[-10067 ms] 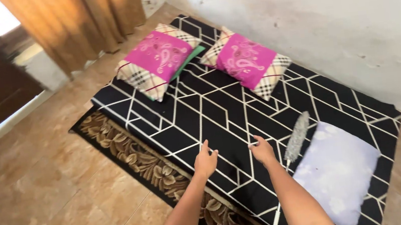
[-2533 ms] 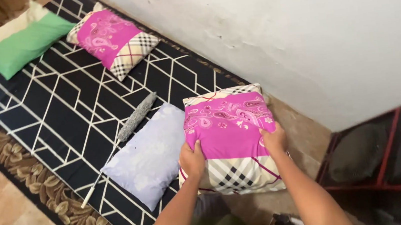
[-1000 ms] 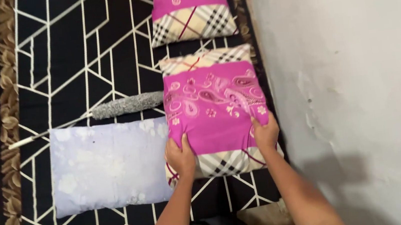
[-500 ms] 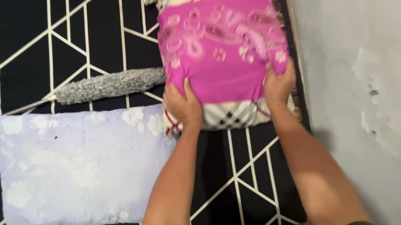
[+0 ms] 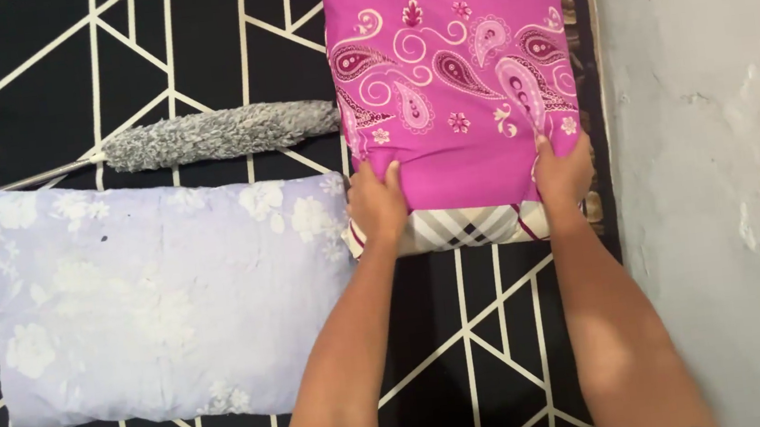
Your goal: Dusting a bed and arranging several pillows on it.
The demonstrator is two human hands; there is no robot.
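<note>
A magenta paisley cushion [image 5: 451, 81] with checked cream borders lies flat on a black mattress [image 5: 190, 54] with white geometric lines. My left hand [image 5: 377, 202] grips its near left corner. My right hand [image 5: 564, 173] grips its near right corner. Both hands pinch the fabric at the cushion's near edge. The cushion's far end runs out of the top of the view.
A pale lilac floral pillow [image 5: 160, 296] lies to the left, touching the cushion's near corner. A grey fluffy duster [image 5: 218, 134] with a thin white handle rests just beyond the pillow. A white, flaking wall [image 5: 726, 155] runs along the right side of the mattress.
The cushion, held in both hands, has been carried from the mattress head end down beside the lilac pillow and set flat; in the last half second it settled and the blur went.
</note>
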